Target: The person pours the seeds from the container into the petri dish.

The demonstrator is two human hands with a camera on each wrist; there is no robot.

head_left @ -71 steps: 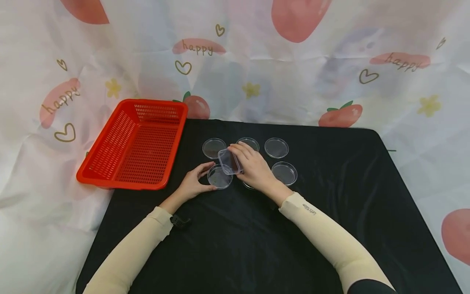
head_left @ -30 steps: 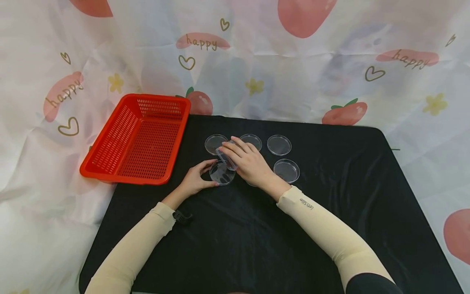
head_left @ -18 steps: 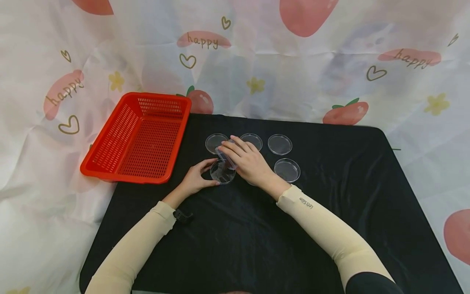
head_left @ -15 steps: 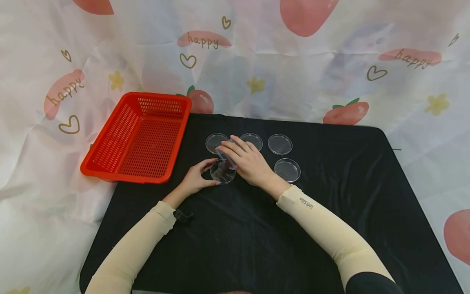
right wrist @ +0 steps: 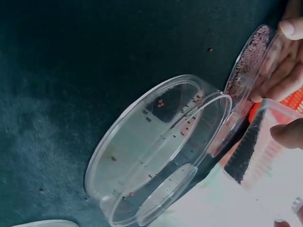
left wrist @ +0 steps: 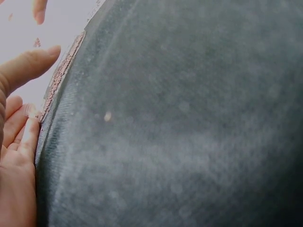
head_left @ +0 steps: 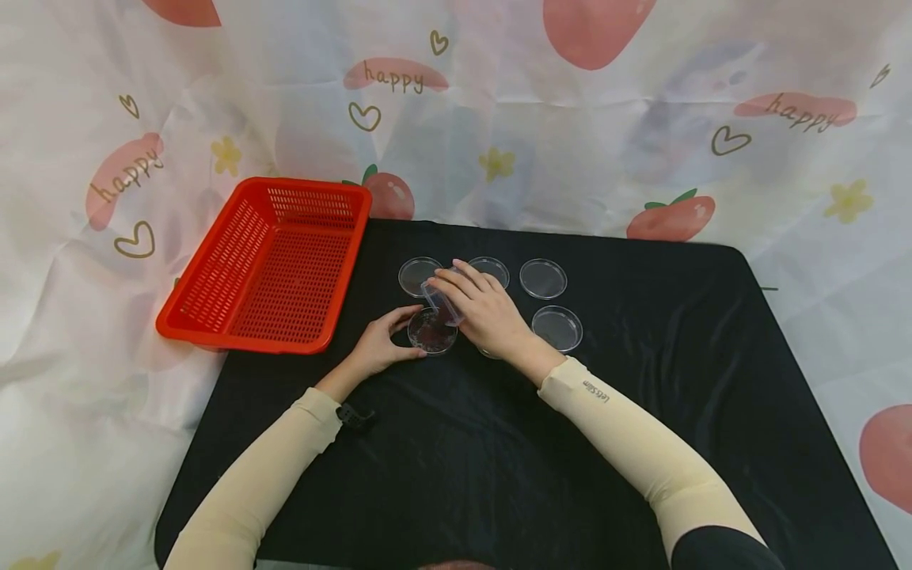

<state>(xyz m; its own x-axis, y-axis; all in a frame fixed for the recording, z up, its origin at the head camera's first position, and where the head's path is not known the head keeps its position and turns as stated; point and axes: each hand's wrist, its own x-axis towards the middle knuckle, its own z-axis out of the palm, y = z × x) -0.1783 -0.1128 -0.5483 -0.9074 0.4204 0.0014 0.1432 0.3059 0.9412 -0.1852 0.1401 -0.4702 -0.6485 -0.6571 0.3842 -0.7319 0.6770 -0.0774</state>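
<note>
My left hand (head_left: pixel 376 351) grips a petri dish (head_left: pixel 431 336) at its sides, thumb at the near rim and fingers at the far one. Small reddish-brown grains (right wrist: pixel 251 59) lie in that dish, as the right wrist view shows. My right hand (head_left: pixel 492 317) holds a clear plastic box (head_left: pixel 443 305), steeply tilted with its lower edge over the dish. In the left wrist view, grains (left wrist: pixel 59 78) line the dish's edge beside my left fingers. Another petri dish (right wrist: pixel 156 142), with a few dark grains scattered in it, is mostly hidden under my right hand in the head view.
Behind stands a row of petri dishes (head_left: pixel 419 277) (head_left: pixel 489 271) (head_left: pixel 543 279), with one more dish (head_left: pixel 557 329) right of my right hand. A red basket (head_left: pixel 285 277) sits at the back left of the black-covered table (head_left: pixel 456 475). Stray grains (right wrist: pixel 210 49) dot the cloth.
The box in my right hand has gone from lying flatter to a steep tilt over the dish, then shifted slightly right. Grains have spread across the dish, while my left hand keeps its grip.
</note>
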